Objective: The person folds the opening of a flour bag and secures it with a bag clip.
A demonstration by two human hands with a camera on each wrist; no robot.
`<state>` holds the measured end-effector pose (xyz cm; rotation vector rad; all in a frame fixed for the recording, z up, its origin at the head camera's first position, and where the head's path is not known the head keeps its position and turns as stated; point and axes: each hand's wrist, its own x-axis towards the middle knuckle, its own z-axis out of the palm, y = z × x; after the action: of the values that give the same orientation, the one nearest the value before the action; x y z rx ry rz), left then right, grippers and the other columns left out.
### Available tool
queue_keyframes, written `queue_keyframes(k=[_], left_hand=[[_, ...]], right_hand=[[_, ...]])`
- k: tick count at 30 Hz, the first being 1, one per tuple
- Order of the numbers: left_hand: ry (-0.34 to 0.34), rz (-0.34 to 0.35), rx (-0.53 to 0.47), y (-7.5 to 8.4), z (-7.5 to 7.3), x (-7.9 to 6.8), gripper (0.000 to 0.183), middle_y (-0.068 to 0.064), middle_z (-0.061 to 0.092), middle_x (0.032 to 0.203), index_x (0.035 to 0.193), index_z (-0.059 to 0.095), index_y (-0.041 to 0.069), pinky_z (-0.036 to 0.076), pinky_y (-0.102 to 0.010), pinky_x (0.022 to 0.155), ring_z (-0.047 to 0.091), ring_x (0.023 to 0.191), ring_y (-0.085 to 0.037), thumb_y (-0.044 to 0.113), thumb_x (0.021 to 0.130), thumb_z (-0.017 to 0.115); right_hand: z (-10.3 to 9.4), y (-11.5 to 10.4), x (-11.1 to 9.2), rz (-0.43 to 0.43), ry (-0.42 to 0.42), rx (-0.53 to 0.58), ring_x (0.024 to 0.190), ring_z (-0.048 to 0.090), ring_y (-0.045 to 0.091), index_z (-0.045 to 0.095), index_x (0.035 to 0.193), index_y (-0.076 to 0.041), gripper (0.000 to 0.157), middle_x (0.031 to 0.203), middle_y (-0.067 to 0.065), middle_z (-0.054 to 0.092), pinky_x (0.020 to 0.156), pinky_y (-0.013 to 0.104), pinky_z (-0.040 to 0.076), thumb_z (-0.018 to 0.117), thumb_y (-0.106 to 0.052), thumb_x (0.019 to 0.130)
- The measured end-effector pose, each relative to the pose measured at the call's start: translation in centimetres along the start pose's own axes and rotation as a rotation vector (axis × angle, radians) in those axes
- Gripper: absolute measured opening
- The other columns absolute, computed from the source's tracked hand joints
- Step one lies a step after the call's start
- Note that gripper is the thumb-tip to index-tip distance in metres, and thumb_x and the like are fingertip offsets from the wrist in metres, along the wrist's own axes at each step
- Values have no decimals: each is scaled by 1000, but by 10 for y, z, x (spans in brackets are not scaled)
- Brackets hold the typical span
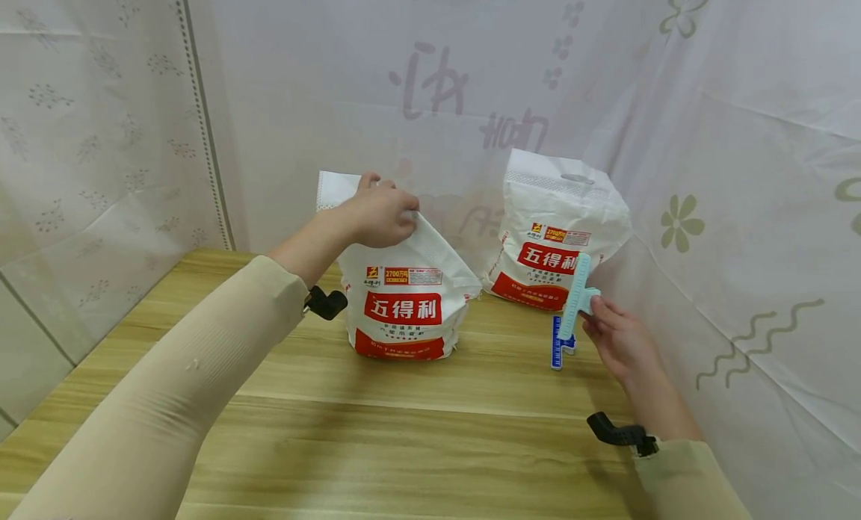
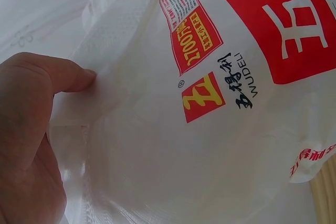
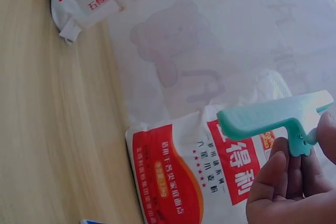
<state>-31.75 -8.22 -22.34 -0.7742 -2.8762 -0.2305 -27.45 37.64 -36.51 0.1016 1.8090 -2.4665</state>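
A white flour bag [image 1: 403, 303] with red labels stands on the table, its top bent over toward the right. My left hand [image 1: 380, 212] grips that folded top edge from above. The left wrist view has my thumb [image 2: 73, 74] pressed against the white plastic near the bag's upper edge. In my right hand [image 1: 622, 341] is a mint-green bag clip [image 1: 575, 296], pinched by its handle between thumb and fingers. The clip's long ribbed bar points up in the head view. Below it, a blue bag clip [image 1: 556, 344] lies on the table.
A second flour bag [image 1: 561, 236] stands at the back right, its top upright with a handle slot. Printed curtains [image 1: 303, 94] hang behind the wooden table [image 1: 323, 438] and along both sides. The right curtain [image 1: 760, 281] comes close to my right hand.
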Motion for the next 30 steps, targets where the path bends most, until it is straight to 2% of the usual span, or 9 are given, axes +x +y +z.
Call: queue_keyframes(k=[5, 9, 12, 17, 22, 25, 30], left_hand=[[-3, -4, 6, -1, 0, 0, 40, -8, 72, 143, 143, 69, 13, 9, -62, 135, 54, 141, -35, 31, 109, 58], [-4, -5, 7, -1, 0, -1, 40, -8, 72, 144, 144, 69, 13, 9, -63, 135, 54, 142, -35, 30, 109, 57], [-3, -2, 9, -2, -1, -1, 40, -8, 72, 144, 143, 69, 13, 9, -63, 135, 54, 142, -36, 30, 109, 57], [5, 1, 16, -2, -1, 0, 38, -6, 72, 143, 141, 70, 15, 10, -62, 134, 55, 141, -35, 30, 109, 57], [3, 5, 13, -3, 0, 1, 37, -6, 73, 141, 140, 70, 15, 10, -62, 134, 56, 139, -35, 30, 109, 57], [2, 6, 10, -2, 0, 1, 37, -6, 73, 141, 140, 70, 15, 10, -62, 134, 56, 139, -35, 30, 109, 58], [4, 6, 7, -2, 0, 1, 38, -6, 73, 143, 142, 70, 15, 10, -62, 135, 55, 140, -35, 30, 109, 58]], right_hand=[[12, -6, 1, -35, -16, -14, 107, 65, 9, 84, 114, -27, 15, 110, -12, 78, 94, 20, 53, 70, -26, 107], [21, -6, 1, -127, -71, -90, 100, 63, 8, 83, 112, -25, 18, 110, -13, 75, 92, 20, 52, 66, -23, 109], [29, -6, 2, -191, -79, -156, 100, 61, 8, 80, 111, -22, 14, 111, -13, 72, 91, 19, 52, 66, -21, 109], [43, -9, 4, -219, 1, -221, 107, 59, 7, 75, 108, -20, 6, 109, -12, 67, 92, 16, 54, 70, -23, 107], [55, -13, 5, -211, 109, -230, 110, 55, 11, 73, 108, -18, 8, 108, -10, 66, 90, 15, 54, 73, -25, 104], [60, -15, 7, -211, 153, -198, 107, 56, 11, 74, 105, -16, 7, 105, -10, 67, 88, 16, 54, 73, -23, 104], [66, -19, 12, -184, 178, -128, 110, 59, 10, 76, 111, -18, 9, 115, -9, 67, 91, 15, 56, 74, -22, 103]])
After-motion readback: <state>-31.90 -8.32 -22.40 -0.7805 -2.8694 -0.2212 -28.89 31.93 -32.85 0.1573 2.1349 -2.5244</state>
